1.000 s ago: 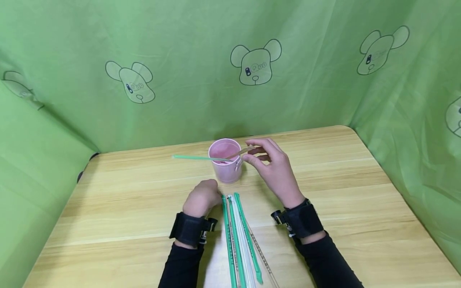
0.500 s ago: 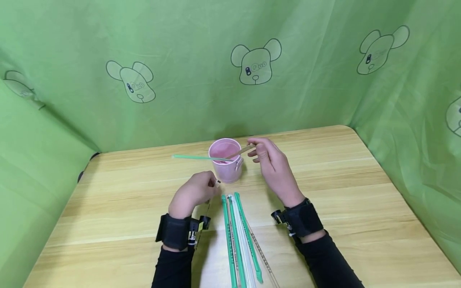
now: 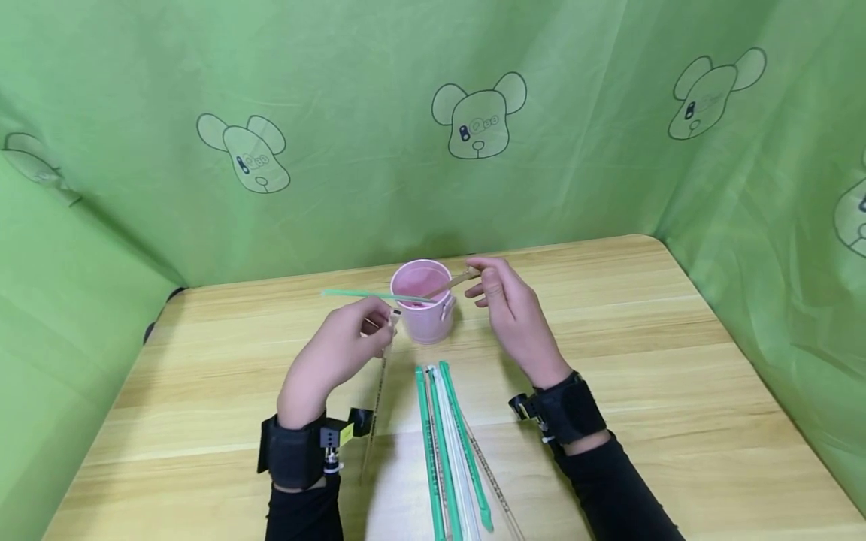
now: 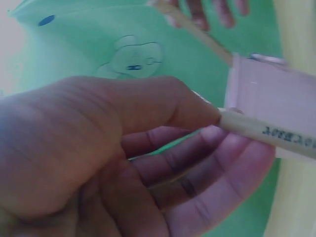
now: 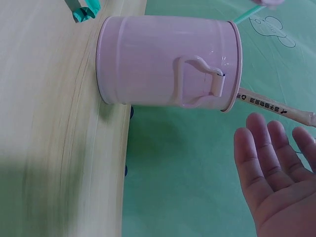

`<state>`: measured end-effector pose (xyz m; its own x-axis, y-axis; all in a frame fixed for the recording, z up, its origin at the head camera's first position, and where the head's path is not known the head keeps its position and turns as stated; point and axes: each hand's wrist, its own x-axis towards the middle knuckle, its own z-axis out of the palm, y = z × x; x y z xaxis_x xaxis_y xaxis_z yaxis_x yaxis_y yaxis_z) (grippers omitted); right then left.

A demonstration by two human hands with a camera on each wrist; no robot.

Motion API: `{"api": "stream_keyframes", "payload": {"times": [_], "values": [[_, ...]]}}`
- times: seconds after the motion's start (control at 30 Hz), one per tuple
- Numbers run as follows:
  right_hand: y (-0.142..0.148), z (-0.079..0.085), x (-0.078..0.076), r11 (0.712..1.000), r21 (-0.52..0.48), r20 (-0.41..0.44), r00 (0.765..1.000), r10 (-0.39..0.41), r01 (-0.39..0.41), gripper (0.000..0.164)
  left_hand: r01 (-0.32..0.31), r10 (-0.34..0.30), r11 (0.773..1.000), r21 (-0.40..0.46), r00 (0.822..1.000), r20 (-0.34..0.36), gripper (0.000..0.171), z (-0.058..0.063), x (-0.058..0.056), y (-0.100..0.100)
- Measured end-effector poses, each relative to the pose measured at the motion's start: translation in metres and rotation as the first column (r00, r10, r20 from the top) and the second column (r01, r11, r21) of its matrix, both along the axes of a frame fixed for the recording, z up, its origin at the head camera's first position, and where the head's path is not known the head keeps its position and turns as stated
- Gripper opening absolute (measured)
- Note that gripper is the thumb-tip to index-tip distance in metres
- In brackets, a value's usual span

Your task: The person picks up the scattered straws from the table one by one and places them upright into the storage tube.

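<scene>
My left hand [image 3: 338, 342] pinches a paper-wrapped straw [image 3: 381, 391] near its upper end. Dark print shows on its pale brown wrapper [image 4: 284, 133] in the left wrist view, and the straw hangs steeply over the table, left of the pink bucket [image 3: 428, 324]. Leaning out over the bucket's rim are a green-wrapped straw [image 3: 358, 293], to the left, and a brown paper-wrapped straw [image 3: 452, 285], to the right. My right hand [image 3: 517, 319] is beside the bucket with fingers extended, close to the brown straw's end. It grips nothing.
In front of the bucket, several wrapped straws lie side by side on the wooden table [image 3: 643, 391]: green ones [image 3: 467, 443], white ones [image 3: 461, 469] and printed brown ones [image 3: 489, 469]. A green curtain [image 3: 379, 188] stands behind the table and along its sides.
The left hand has lifted a brown straw from the left of the row and carried it up and left. My right thumb has drawn back from the bucket's rim.
</scene>
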<state>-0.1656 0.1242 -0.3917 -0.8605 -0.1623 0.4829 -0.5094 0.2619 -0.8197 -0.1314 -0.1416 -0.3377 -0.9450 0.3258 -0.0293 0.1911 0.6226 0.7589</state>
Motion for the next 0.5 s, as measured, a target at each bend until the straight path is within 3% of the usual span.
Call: {"api": "stream_keyframes", "payload": {"times": [0.33, 0.4, 0.5], "values": [[0.0, -0.002, 0.0, 1.0, -0.003, 0.098, 0.995, 0.004, -0.003, 0.041, 0.017, 0.008, 0.989, 0.148, 0.986, -0.166, 0.013, 0.026, 0.019, -0.017], [0.0, -0.003, -0.001, 1.0, 0.02, 0.121, 0.993, -0.003, 0.001, 0.039, 0.009, 0.036, 0.977, 0.212, 0.978, -0.206, 0.013, 0.029, 0.022, -0.021], [0.001, -0.005, -0.001, 0.998, 0.06, 0.147, 0.989, -0.011, 0.003, 0.04, -0.007, 0.093, 0.94, 0.34, 0.967, -0.238, 0.012, 0.032, 0.025, -0.024]]}}
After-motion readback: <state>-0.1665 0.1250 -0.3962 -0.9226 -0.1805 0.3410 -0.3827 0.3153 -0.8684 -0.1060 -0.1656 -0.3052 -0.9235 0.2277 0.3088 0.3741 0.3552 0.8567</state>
